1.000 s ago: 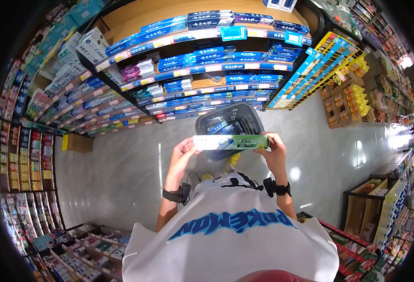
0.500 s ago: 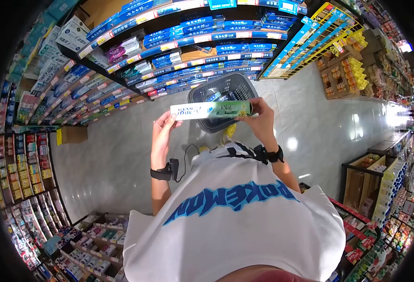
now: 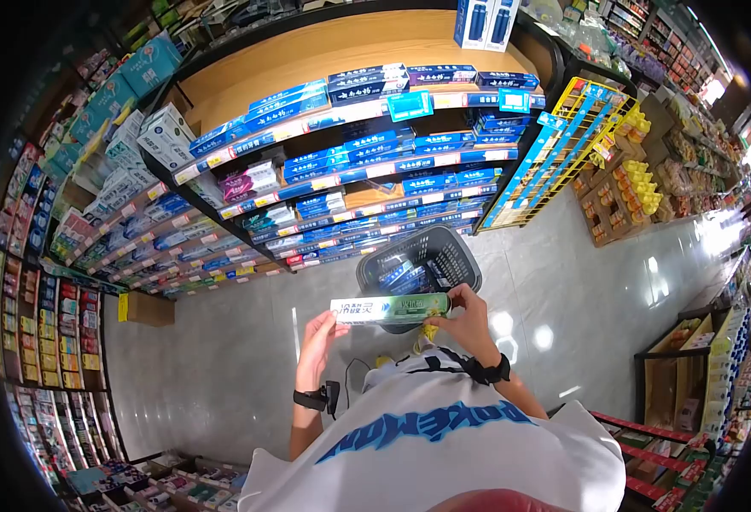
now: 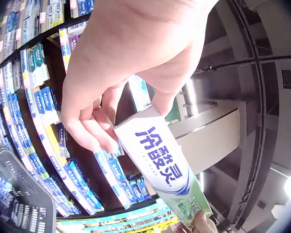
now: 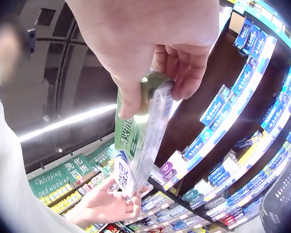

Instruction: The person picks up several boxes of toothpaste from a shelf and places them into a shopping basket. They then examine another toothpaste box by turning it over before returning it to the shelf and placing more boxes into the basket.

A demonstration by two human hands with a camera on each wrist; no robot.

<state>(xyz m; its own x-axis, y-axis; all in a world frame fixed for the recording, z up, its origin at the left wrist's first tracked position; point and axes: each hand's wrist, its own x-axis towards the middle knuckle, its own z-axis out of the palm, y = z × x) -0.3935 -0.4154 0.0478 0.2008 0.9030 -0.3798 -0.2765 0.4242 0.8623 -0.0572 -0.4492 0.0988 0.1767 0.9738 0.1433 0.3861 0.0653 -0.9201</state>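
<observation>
A long white and green box (image 3: 390,308) is held level in front of the body, printed side up. The left hand (image 3: 316,340) pinches its white end between thumb and fingers; the left wrist view shows this grip on the box (image 4: 157,158) up close. At the green end, the right hand (image 3: 469,322) grips with thumb and fingers, also seen in the right wrist view, where the box (image 5: 138,138) hangs below that hand (image 5: 155,53). Just beyond the box is a grey basket (image 3: 465,266) with several blue and white boxes inside.
Shelves of blue boxes (image 3: 367,79) curve across the front, with more shelving at the left. A yellow wire rack (image 3: 555,154) stands right of them, near cartons with yellow-topped goods (image 3: 640,192). A brown carton (image 3: 147,309) sits on the grey floor (image 3: 222,367).
Both hands, still holding the box, appear lower in the head view than before. The view has shifted, showing more of the upper shelf; the basket also appears lower.
</observation>
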